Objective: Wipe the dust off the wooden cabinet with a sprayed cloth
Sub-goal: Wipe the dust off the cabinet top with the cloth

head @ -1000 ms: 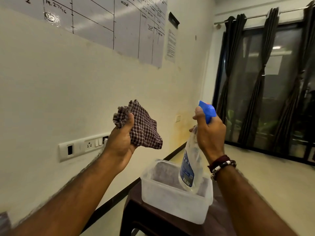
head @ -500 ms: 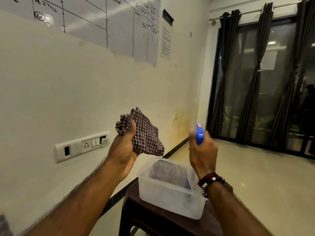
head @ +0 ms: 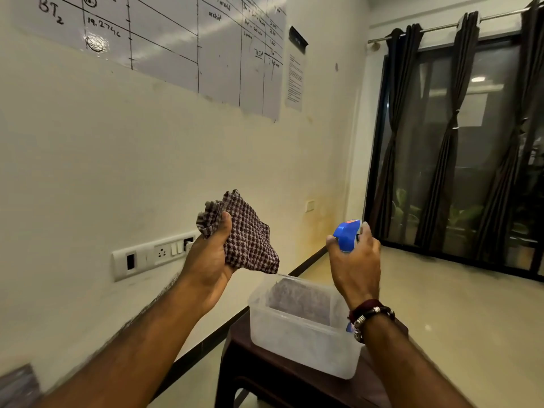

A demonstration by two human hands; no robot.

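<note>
My left hand [head: 210, 260] holds up a bunched brown-and-white checked cloth [head: 247, 237] in front of the wall. To its right, my right hand [head: 354, 260] grips a spray bottle [head: 347, 234] by its neck; only the blue trigger head shows above the fingers, its nozzle turned left towards the cloth. A sliver of the bottle's blue label peeks out below my wrist, over the tub. The wooden cabinet is nowhere in view.
A translucent plastic tub [head: 294, 334] stands on a dark brown stool [head: 279, 381] below my hands. A switch and socket plate [head: 153, 256] sits on the cream wall at left. Dark curtains [head: 447, 136] hang over a glass door at right, with pale floor [head: 456, 313] before it.
My right hand has lowered the spray bottle so its body dropped behind my hand and into the tub. The nozzle now faces the cloth. My left hand has kept the cloth raised.
</note>
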